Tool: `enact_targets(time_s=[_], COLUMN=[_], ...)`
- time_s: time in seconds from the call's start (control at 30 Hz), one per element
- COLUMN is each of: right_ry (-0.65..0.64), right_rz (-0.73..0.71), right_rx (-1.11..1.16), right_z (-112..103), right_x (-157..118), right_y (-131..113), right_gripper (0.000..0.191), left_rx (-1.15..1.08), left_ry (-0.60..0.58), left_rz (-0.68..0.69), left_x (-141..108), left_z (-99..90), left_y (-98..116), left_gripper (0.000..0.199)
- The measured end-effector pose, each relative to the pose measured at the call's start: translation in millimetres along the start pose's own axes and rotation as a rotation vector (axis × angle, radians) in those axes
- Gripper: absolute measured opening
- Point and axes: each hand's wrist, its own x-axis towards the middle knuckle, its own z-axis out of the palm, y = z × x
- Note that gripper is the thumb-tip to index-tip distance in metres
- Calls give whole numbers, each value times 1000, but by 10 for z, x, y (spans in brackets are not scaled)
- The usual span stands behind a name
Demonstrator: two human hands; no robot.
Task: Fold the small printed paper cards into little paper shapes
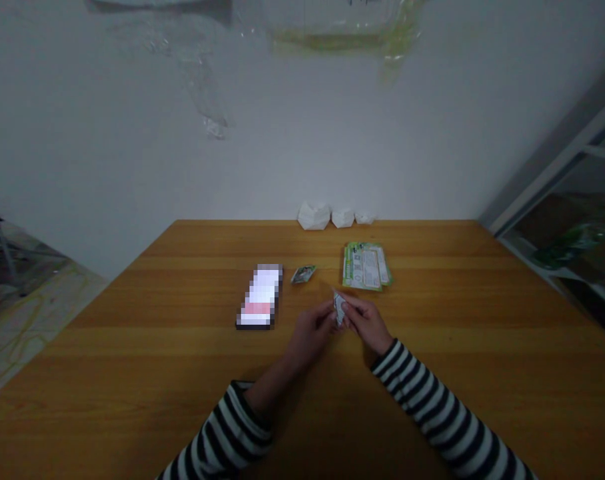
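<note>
Head camera: my wooden bench (462, 373) has open room near me. From left lies a phone (259, 297), then a small foil packet (303, 274). My left hand (310, 335) and right hand (367, 323) pinch narrow on a small folded paper (339, 308), just before green printed cards (366, 267).

"Was it bright?"
"No, dim and grey; the wall (302, 153) darkened toward the corners."
"Shadows or blur?"
"A soft shadow lay under the right hand (367, 323); a mosaic blurred the glowing screen (260, 297)."
</note>
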Motion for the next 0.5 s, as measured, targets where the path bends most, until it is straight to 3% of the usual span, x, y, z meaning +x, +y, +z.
enact_targets(time_s=[0.1, 0.17, 0.23, 0.3, 0.4, 0.5], right_ry=[-65, 2, 136, 156, 92, 129], right_rz=[-57, -157, -239, -266, -258, -229], right_rx=[-108, -257, -408, -501, -497, -395], right_z=[-14, 17, 67, 115, 171, 209], right_x=[-7, -37, -77, -115, -153, -178], right_y=[-72, -135, -190, -221, -213, -183], right_gripper=[50, 47, 49, 52, 53, 53], left_rx=[-104, -68, 83, 301, 528, 518], left_ry=[-42, 12, 105, 175, 194, 180], left_rz=[-28, -23, -8, 15, 72, 131], left_x=[-6, -14, -26, -41, -66, -82], left_z=[35, 38, 19, -11, -34, -17], left_y=[3, -3, -5, -1, 5, 9], left_gripper=[22, 18, 15, 19, 28, 35])
